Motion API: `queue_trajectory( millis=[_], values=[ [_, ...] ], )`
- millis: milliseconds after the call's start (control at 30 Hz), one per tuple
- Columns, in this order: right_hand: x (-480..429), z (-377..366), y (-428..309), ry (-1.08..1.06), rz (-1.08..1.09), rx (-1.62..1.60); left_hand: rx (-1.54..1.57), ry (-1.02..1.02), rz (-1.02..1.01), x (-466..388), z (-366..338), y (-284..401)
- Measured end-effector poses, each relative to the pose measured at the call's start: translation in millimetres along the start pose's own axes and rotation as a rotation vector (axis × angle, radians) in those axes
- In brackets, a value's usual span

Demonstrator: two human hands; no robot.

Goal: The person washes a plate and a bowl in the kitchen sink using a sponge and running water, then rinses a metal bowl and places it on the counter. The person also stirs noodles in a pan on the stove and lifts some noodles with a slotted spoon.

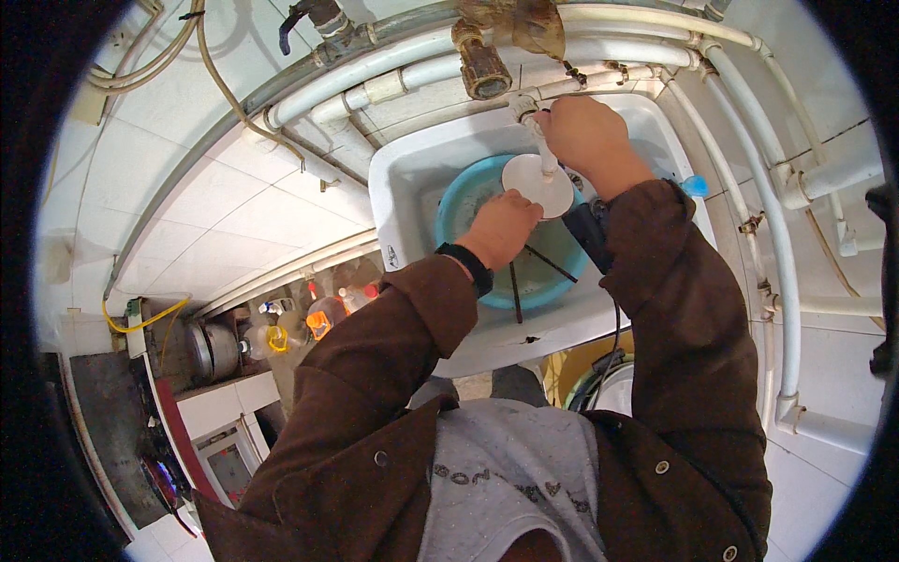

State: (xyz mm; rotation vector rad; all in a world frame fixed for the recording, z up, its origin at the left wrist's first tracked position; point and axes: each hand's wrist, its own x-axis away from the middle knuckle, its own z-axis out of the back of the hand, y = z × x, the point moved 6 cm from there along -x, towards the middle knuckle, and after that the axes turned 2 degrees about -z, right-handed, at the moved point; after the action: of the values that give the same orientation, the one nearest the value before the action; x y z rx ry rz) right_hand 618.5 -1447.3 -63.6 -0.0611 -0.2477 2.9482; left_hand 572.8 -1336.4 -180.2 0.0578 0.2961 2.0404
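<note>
With the fingers of my left hand (500, 226), I hold the near left rim of a white bowl or dish (523, 174) below a white plastic tap (546, 149). My right hand (586, 140) is closed on the tap's handle, which its fingers mostly hide. Under the dish, a light-blue plastic basin (448, 211) with water in it stands in a white sink (407, 168). Two dark chopsticks, one of them a dark stick (516, 291), lean in the basin. A dark object (588, 235) is beside my right sleeve, partly hidden.
White pipes (758, 126) run along the tiled wall behind and right of the sink. A brown, corroded pipe fitting (486, 70) hangs above its back edge. Several plastic bottles (326, 316) stand at the left, near a metal pot (214, 351). A yellow container (562, 365) is below the sink.
</note>
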Motion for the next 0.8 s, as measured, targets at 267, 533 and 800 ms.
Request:
queue_trajectory(
  millis=[267,533,800],
  values=[
    [-0.9,-5.7,5.5,0.001,0.045,-0.012,0.037,0.102,-0.012,6.3,0.6,-4.7],
    [-9.2,-22.1,14.8,-0.055,0.151,0.035,0.153,0.219,-0.041,10.3,-1.0,-6.5],
    [-9.3,-17.8,13.7,-0.001,0.263,0.055,0.133,0.081,-0.008,9.5,-4.8,-6.1]
  ],
)
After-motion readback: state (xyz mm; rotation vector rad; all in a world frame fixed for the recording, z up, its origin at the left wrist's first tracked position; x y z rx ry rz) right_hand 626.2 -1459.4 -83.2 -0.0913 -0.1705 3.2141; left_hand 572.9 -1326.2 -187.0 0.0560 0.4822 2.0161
